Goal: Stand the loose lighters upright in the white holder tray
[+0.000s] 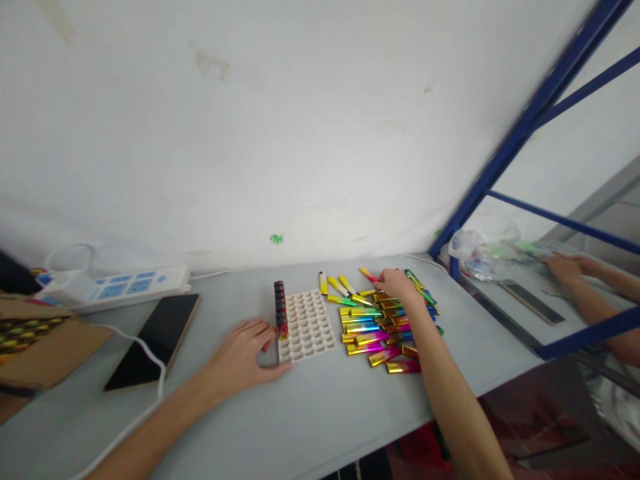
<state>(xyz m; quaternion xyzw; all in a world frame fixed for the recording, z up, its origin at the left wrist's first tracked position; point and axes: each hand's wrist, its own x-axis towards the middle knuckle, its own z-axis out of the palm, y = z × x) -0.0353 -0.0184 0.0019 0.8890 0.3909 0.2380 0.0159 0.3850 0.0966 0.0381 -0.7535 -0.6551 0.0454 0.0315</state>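
a left hand [245, 350], thumb spread from its fingers, touched the near left corner of a white, many-holed tray [313, 333] at mid-bench [325, 413], where black-topped pieces [279, 303] stood upright along its left side. the right hand [397, 284] reached over shiny multicoloured pieces [367, 337] nearer the bench's right end, fingertips by a red-tipped one [367, 274]; whether they pinched it could not be told.

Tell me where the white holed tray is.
In the head view, the tray lies just right of the left hand, left of the shiny coloured tubes.
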